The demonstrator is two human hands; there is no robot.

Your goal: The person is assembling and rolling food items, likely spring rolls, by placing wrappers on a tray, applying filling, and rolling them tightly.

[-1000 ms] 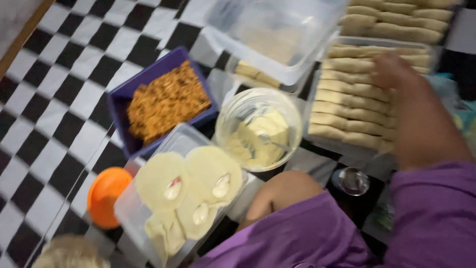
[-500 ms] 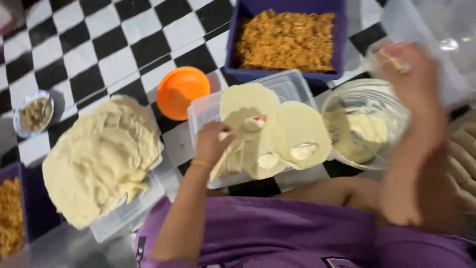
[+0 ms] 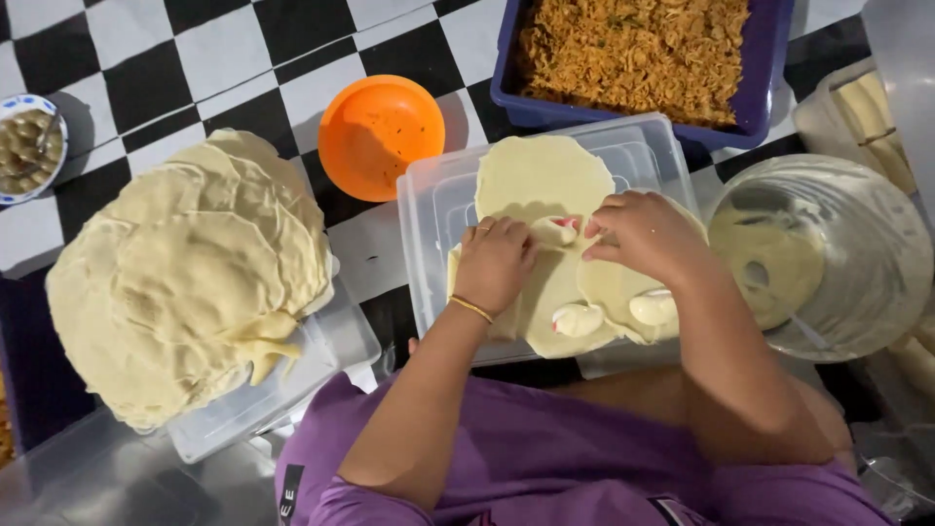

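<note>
We see the left hand (image 3: 495,263) and right hand (image 3: 643,234), grips pinching a filling piece (image 3: 557,230) on a round wrapper (image 3: 542,185) atop an upturned clear container (image 3: 438,209). The piece's long axis runs left to right between the fingertips.

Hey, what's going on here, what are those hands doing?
A person in a purple top works over an upturned clear plastic container on a checkered floor. The left hand and right hand both pinch a small white and pink filling piece on a thin round dough wrapper. Two more filling pieces lie nearer the person. A big stack of wrappers sits at the left, an orange bowl behind.
</note>
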